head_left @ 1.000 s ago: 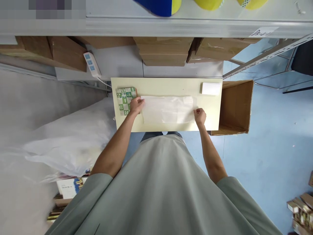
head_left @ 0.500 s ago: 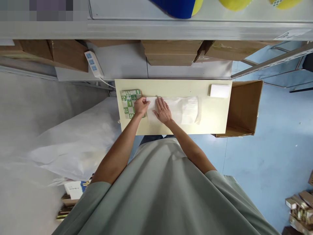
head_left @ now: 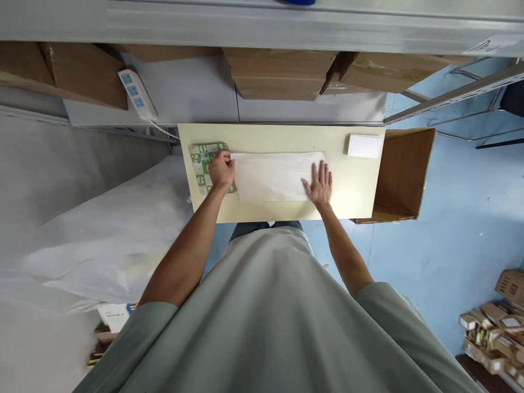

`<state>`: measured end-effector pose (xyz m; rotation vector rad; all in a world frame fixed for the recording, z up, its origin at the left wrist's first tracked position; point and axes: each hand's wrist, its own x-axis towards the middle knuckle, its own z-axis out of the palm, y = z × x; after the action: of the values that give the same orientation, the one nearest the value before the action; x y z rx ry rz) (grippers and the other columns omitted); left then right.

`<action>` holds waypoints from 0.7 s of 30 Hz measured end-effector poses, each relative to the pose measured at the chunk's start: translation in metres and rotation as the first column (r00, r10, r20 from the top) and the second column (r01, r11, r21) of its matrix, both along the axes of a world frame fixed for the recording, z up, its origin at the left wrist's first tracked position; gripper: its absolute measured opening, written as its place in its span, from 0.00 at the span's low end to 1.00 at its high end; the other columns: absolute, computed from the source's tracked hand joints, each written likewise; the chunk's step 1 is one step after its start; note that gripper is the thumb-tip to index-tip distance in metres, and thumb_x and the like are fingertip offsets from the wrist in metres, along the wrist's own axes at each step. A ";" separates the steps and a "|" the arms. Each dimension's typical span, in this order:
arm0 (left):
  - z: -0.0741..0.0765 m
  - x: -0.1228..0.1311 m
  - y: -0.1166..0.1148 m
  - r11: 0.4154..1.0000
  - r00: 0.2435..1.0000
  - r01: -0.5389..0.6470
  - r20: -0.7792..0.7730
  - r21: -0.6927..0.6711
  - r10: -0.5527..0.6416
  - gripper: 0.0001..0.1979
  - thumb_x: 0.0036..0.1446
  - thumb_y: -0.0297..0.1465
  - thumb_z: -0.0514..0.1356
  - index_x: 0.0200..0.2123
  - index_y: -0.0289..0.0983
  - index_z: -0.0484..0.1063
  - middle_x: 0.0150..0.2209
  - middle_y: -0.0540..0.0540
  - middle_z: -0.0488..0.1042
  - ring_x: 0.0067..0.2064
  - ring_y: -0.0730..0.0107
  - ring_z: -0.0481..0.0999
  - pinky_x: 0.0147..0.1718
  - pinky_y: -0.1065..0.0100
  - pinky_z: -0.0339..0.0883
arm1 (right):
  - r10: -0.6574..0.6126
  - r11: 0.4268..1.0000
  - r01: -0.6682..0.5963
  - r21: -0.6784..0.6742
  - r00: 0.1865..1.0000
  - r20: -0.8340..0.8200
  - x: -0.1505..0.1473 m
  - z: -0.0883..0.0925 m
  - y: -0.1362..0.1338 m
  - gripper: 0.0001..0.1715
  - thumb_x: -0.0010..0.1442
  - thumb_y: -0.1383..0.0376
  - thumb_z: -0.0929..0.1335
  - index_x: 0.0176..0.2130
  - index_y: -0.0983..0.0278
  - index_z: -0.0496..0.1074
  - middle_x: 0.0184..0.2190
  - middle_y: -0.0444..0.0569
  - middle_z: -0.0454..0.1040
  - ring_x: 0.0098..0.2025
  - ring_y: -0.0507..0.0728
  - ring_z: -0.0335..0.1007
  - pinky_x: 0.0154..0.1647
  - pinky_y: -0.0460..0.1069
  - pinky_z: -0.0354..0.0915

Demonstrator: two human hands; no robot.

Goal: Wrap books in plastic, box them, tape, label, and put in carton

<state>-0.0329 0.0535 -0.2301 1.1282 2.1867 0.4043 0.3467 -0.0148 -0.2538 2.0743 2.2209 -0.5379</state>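
sheet (head_left: 270,177) partly covered, label (head_left: 493,43) blurred

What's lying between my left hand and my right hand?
In the head view, a white sheet or bag lies on the tabletop; your left hand is at its left edge, your right hand spread on its right end.

Shelf label (head_left: 492,43) blurred; no text legible

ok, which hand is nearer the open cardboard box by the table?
Right hand: left of the box, flat on the white sheet. Left hand: farther left, at the sheet's left end.
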 end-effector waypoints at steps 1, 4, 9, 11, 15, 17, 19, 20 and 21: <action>0.001 0.002 -0.001 1.000 1.000 0.006 -0.010 0.029 -0.005 0.14 0.63 0.29 0.66 0.52 0.42 0.80 0.43 0.46 0.85 0.51 0.55 0.85 0.60 0.56 0.76 | 0.003 1.000 -0.003 0.005 1.000 0.010 0.012 0.001 -0.002 0.51 0.81 0.40 0.55 0.85 0.69 0.49 0.86 0.64 0.41 0.88 0.71 0.35 0.84 0.73 0.44; 0.010 0.014 -0.009 0.985 0.995 0.085 -0.065 0.150 -0.076 0.23 0.64 0.32 0.67 0.62 0.40 0.77 0.61 0.36 0.81 0.67 0.45 0.78 0.70 0.47 0.70 | 0.009 1.000 -0.009 0.006 1.000 -0.010 0.025 0.003 -0.004 0.53 0.81 0.39 0.55 0.84 0.72 0.49 0.86 0.67 0.42 0.88 0.72 0.34 0.85 0.73 0.44; 0.023 0.063 -0.044 0.882 0.896 0.444 -0.055 0.156 -0.441 0.39 0.69 0.41 0.65 0.78 0.35 0.63 0.81 0.29 0.57 0.83 0.35 0.53 0.81 0.38 0.48 | 0.012 1.000 -0.013 -0.005 0.991 -0.131 -0.015 0.012 -0.003 0.54 0.81 0.39 0.55 0.84 0.76 0.47 0.86 0.68 0.41 0.88 0.72 0.32 0.86 0.72 0.40; 0.019 0.089 -0.058 0.830 0.835 0.547 -0.004 0.108 -0.550 0.44 0.70 0.44 0.64 0.82 0.33 0.57 0.85 0.29 0.47 0.85 0.34 0.46 0.81 0.36 0.43 | 0.082 0.996 -0.085 -0.012 0.977 -0.195 -0.043 0.013 -0.002 0.50 0.82 0.42 0.54 0.84 0.73 0.48 0.86 0.65 0.41 0.88 0.70 0.32 0.87 0.71 0.39; 0.001 0.124 -0.073 0.785 0.783 0.617 0.053 0.058 -0.620 0.56 0.66 0.56 0.66 0.84 0.34 0.50 0.86 0.30 0.37 0.86 0.31 0.32 0.81 0.32 0.29 | 0.205 0.976 -0.219 -0.020 0.941 -0.271 -0.083 0.006 0.002 0.41 0.85 0.51 0.52 0.85 0.66 0.50 0.86 0.56 0.44 0.88 0.65 0.34 0.88 0.67 0.38; -0.007 0.126 -0.074 0.780 0.778 0.625 0.053 0.027 -0.625 0.64 0.60 0.62 0.70 0.85 0.34 0.49 0.86 0.28 0.36 0.86 0.29 0.28 0.79 0.29 0.24 | 0.224 0.971 -0.239 -0.027 0.939 -0.261 -0.082 -0.001 0.005 0.41 0.85 0.49 0.52 0.84 0.64 0.51 0.86 0.54 0.45 0.88 0.64 0.35 0.88 0.67 0.39; -0.012 0.117 -0.072 0.776 0.776 0.630 0.041 -0.014 -0.629 0.72 0.52 0.65 0.73 0.85 0.31 0.48 0.85 0.24 0.35 0.85 0.26 0.26 0.79 0.28 0.22 | 0.241 0.967 -0.253 -0.025 0.943 -0.230 -0.064 -0.006 0.007 0.43 0.83 0.44 0.53 0.85 0.62 0.51 0.87 0.54 0.45 0.88 0.65 0.35 0.87 0.68 0.39; -0.013 0.109 -0.071 0.776 0.777 0.630 0.033 -0.033 -0.629 0.75 0.50 0.67 0.74 0.85 0.30 0.46 0.85 0.23 0.34 0.85 0.25 0.25 0.78 0.28 0.22 | 0.243 0.967 -0.252 -0.021 0.948 -0.208 -0.050 -0.008 0.007 0.45 0.83 0.42 0.54 0.85 0.62 0.51 0.87 0.53 0.44 0.88 0.66 0.34 0.87 0.69 0.40; -0.014 0.101 -0.070 0.776 0.778 0.628 0.025 -0.048 -0.628 0.78 0.48 0.67 0.75 0.85 0.28 0.45 0.85 0.21 0.33 0.85 0.24 0.24 0.78 0.28 0.21 | 0.233 0.971 -0.239 -0.014 0.956 -0.181 -0.035 -0.008 0.007 0.47 0.82 0.41 0.54 0.85 0.62 0.50 0.87 0.54 0.43 0.89 0.67 0.33 0.87 0.70 0.40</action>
<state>0.0684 -0.0165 -0.2437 1.7282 1.6542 0.0461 0.3119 -0.0078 -0.2623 1.7708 2.4904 -0.7616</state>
